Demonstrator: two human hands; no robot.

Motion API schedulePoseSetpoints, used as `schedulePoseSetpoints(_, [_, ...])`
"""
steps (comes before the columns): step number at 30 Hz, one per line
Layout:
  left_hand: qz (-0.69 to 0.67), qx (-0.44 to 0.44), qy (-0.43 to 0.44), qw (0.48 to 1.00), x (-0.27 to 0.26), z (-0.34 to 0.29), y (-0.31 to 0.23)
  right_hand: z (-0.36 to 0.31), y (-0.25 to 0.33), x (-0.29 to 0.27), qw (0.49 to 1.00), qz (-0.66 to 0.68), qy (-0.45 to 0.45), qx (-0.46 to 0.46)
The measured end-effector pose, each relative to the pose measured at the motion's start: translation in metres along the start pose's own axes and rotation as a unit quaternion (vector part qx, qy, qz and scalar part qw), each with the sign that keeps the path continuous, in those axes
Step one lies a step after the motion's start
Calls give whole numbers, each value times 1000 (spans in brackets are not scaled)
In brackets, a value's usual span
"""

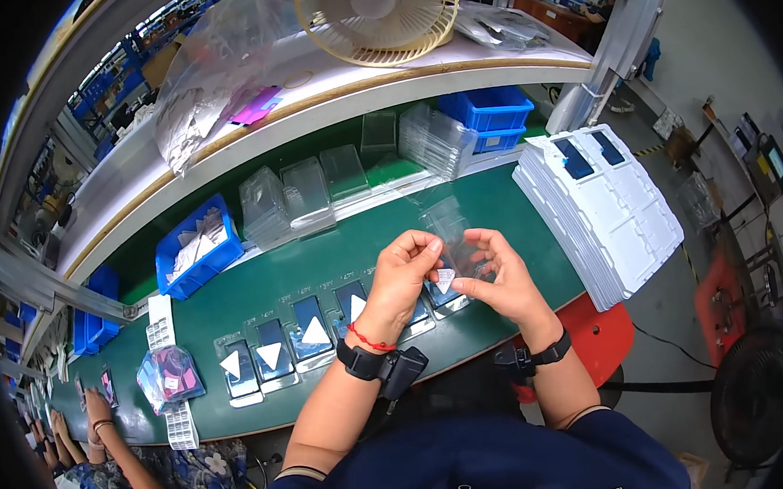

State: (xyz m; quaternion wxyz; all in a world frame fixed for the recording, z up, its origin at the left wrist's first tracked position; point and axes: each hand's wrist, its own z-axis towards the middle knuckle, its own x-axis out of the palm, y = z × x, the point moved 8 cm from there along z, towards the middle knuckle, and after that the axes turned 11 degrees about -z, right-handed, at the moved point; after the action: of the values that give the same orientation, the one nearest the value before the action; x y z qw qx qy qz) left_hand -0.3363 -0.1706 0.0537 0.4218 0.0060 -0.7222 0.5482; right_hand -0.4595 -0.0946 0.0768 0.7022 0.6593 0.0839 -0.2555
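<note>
My left hand (401,275) is closed in a pinch at the near end of a thin clear plastic case (444,216). My right hand (509,282) curves round the same clear plastic from the other side, thumb toward the left. Between the thumbs shows a small white triangular piece (446,280) with fine print; whether it is held or lies behind is hard to tell. Below runs a row of dark phone-like screens (275,359) in clear trays, several with white triangles (313,332) on them. My left hand and forearm hide part of this row.
White molded trays (605,222) are stacked at the right, two dark screens on top. Clear plastic cases (306,194), blue bins (202,252) and a shelf with a fan (378,17) line the back. A bagged bundle (168,379) lies left, near another person's arm (127,458).
</note>
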Motion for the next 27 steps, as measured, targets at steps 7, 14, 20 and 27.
schedulePoseSetpoints(7, [-71,12,20,997,-16,-10,4,-8,-40,-20,966,233,-29,108])
schedulePoseSetpoints(14, [-88,33,-10,996,-20,-16,-12,-10,-47,-51,931,-327,-161,24])
schedulePoseSetpoints(20, [-74,-2,47,996,12,-13,16,-18,21,-31,983,-130,-44,-122])
schedulePoseSetpoints(27, [464,173,123,860,66,-22,29,-16,-7,-86,874,-425,-231,-49])
